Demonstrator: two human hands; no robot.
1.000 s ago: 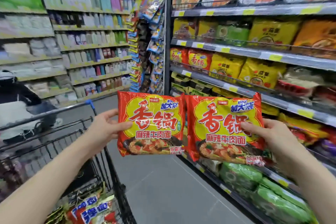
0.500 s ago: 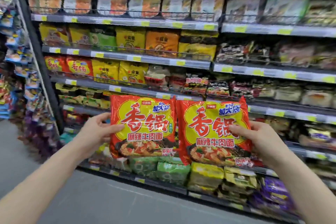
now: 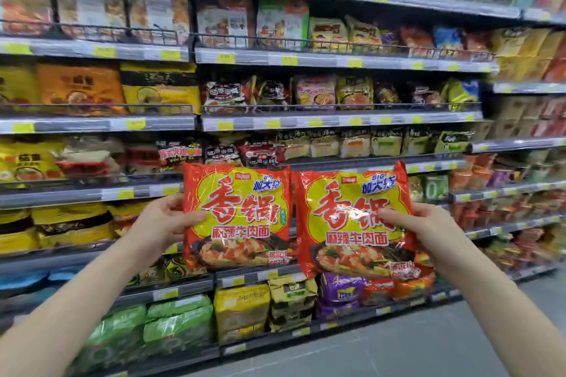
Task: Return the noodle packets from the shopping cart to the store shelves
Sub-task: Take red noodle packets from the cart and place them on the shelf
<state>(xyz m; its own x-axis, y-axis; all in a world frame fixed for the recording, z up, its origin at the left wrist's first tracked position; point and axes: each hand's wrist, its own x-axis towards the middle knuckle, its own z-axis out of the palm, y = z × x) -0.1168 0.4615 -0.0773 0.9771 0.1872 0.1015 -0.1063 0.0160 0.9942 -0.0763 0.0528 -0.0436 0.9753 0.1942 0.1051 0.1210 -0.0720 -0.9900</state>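
Observation:
Two identical red-and-yellow noodle packets are held up side by side in front of the store shelves [image 3: 190,124]. My left hand [image 3: 165,222] grips the left noodle packet [image 3: 237,214] by its left edge, thumb across the front. My right hand [image 3: 419,229] grips the right noodle packet [image 3: 352,220] by its right edge, thumb on the front. Both packets face me upright, their inner edges nearly touching. The shopping cart is out of view.
Several shelf tiers full of noodle packs fill the view, each with a wire rail and yellow price tags. Green packs [image 3: 171,324] and yellow packs [image 3: 242,309] sit on the lowest tier. Grey floor [image 3: 428,346] lies at the bottom right.
The view has swung right, from the cart and aisle end to face the noodle shelves squarely. Both hands keep the same hold on the packets, still side by side.

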